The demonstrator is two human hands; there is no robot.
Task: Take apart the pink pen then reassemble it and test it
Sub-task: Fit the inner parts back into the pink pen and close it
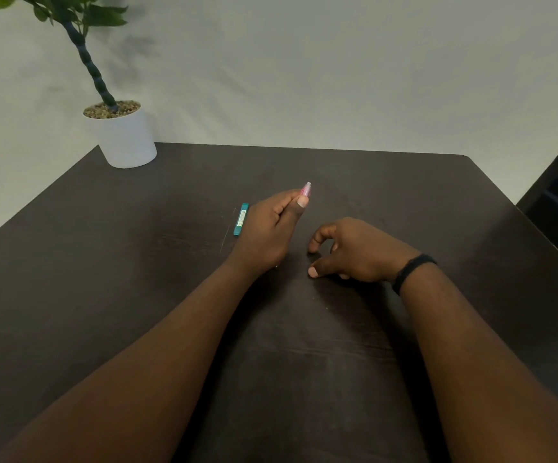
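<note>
The pink pen (305,189) sat clamped in our left hand (268,229), only its translucent tip poking out past the thumb and curled fingers, raised a little over the dark table (104,279). Our right hand (351,252) rested near it on the tabletop, thumb and forefinger curved apart and holding nothing we could make out. A teal lead case (240,219) lay just beside our left hand, and a white potted plant (122,135) stood at the far left corner.

potted plant (117,128), teal case (241,219), dark table (137,262)
</note>
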